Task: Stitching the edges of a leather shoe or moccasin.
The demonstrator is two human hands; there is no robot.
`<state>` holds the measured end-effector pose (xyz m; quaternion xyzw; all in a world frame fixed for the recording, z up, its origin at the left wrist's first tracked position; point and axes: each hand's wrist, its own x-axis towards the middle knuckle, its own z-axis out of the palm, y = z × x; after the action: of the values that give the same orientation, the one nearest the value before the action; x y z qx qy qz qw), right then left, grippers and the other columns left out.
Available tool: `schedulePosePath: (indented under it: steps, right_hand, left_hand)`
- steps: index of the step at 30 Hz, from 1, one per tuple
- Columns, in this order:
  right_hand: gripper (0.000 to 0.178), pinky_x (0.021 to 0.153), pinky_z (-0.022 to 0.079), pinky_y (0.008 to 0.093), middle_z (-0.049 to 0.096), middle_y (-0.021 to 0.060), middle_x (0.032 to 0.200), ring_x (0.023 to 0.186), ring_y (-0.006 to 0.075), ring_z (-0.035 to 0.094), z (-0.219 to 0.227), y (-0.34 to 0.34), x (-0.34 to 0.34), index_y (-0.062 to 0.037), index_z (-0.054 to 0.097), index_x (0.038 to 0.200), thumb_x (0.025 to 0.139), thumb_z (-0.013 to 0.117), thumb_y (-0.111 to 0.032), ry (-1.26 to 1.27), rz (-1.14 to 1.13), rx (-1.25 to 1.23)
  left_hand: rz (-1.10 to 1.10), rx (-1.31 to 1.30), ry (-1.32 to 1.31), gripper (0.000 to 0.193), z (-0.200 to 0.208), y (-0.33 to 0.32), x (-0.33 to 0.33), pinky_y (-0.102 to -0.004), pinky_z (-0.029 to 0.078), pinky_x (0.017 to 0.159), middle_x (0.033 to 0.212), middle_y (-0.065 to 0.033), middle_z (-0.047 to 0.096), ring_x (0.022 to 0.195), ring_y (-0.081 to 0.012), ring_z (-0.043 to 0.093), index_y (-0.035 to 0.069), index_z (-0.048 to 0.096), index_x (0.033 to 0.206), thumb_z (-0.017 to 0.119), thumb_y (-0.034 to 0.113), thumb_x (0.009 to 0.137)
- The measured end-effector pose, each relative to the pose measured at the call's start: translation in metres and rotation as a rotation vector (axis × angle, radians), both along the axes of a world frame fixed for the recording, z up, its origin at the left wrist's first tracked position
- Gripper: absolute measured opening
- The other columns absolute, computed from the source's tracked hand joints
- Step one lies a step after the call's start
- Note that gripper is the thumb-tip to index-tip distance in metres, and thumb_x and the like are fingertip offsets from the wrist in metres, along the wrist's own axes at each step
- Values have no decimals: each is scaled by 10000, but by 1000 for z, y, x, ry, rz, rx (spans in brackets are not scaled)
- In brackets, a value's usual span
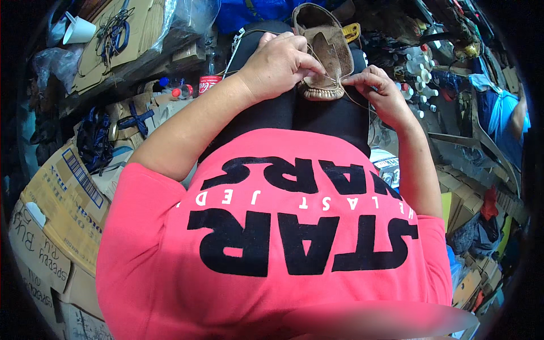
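Note:
On my dark-trousered lap lies a brown leather moccasin [335, 48], its toe toward me with a row of pale puckered stitches [323, 92] along it. My left hand [281, 63] reaches over the shoe's left side, its thumb and forefinger pinched on a thin thread just above the toe. At the right edge of the toe, my right hand [381, 93] is closed in a pinch on the thread as well. Whether a needle sits in either pinch is too small to tell. A loose strand hangs below my right fingers.
To the left stand a red-labelled bottle [208, 83], flattened cardboard [73, 198] and a white cup [79, 30]. Several small white bottles [418, 71] cluster to my right. A blue plastic bag [258, 8] lies beyond my knees.

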<state>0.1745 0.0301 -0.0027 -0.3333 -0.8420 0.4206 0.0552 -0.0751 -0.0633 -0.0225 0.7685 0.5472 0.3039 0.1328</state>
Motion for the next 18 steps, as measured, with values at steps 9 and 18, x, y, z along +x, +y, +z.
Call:
schedulePosePath:
  steps: [9,18]
  right_hand:
    - [474,821,438,261,510,33,855,855,160,494,-1,1,1,-168,723,1036,730,521,132,41,-17,-146]
    - [477,816,414,253,496,7,796,849,154,480,-4,4,3,-172,722,1055,713,557,117,55,14,-154]
  left_hand:
    - [-8,-16,27,145,-1,-1,3,-358,331,774,744,26,519,819,-171,531,282,740,885,710,209,764]
    - [-40,-16,12,170,0,-1,3,-351,315,779,741,33,509,809,-161,523,281,738,897,716,189,756]
